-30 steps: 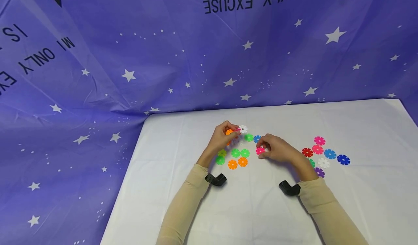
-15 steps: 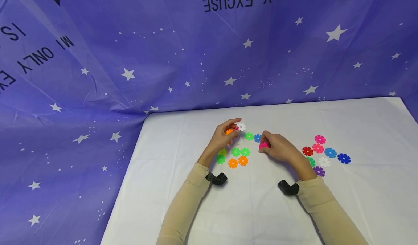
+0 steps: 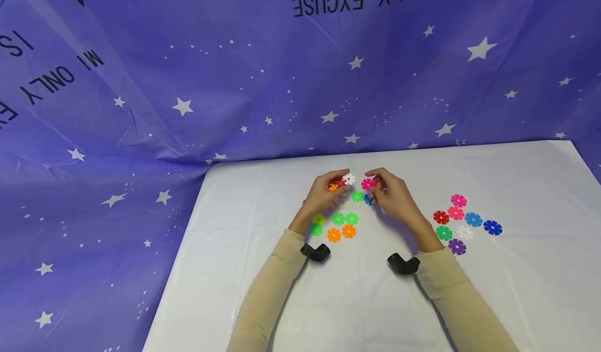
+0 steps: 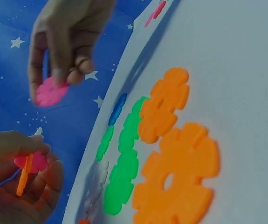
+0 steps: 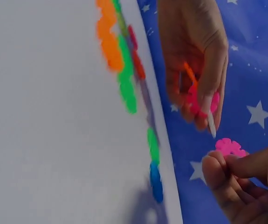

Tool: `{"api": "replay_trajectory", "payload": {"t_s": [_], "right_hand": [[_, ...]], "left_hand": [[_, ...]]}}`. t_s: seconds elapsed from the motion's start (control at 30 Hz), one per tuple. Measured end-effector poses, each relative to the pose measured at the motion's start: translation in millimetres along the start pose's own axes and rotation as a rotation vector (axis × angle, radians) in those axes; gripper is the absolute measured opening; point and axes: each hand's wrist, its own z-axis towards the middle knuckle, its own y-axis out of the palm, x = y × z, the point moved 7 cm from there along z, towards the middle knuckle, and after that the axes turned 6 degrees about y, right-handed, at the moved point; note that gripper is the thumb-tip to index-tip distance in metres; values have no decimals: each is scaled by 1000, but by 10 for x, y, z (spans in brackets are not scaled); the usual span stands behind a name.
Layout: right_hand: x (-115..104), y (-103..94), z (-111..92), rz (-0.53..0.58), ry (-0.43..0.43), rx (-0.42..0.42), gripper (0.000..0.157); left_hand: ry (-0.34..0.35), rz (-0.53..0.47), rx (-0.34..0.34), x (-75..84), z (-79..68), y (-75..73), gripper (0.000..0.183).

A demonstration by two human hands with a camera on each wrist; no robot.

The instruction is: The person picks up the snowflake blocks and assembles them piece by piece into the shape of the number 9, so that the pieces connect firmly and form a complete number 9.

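Pinching a white disc (image 3: 349, 179), a pink disc (image 5: 195, 100) and an orange disc (image 4: 24, 175) set at angles to each other, the left hand (image 3: 324, 191) is curled, its grip narrowed to thumb and fingers; how the pieces join is partly hidden. The right hand (image 3: 395, 198) grasps another pink disc (image 3: 368, 184) by its rim, thumb against fingertips, near the white one but apart. Both hands are raised over the counter (image 3: 357, 300) towards its far edge. Below them lie green discs (image 3: 345, 219) and orange discs (image 3: 341, 233); a mixed group of discs (image 3: 464, 232) lies nearer the counter's right edge. Behind, a purple starred cloth (image 3: 263, 91) carries black capitals reading ONLY and EXCUSE, turned upside down along the top.
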Motion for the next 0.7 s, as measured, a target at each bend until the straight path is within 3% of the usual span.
{"api": "replay_trajectory", "payload": {"t_s": [0.13,0.33,0.7], "right_hand": [[-38,-3,24,59,6,85,25],[-62,-35,16,-12,-39,192,16],[-114,0,23,-22,-156,215,14]], "left_hand": [[7,16,-2,32,-5,16,45],[30,19,-2,107,-21,3,44],[57,67,-33,131,-48,-60,43]]}}
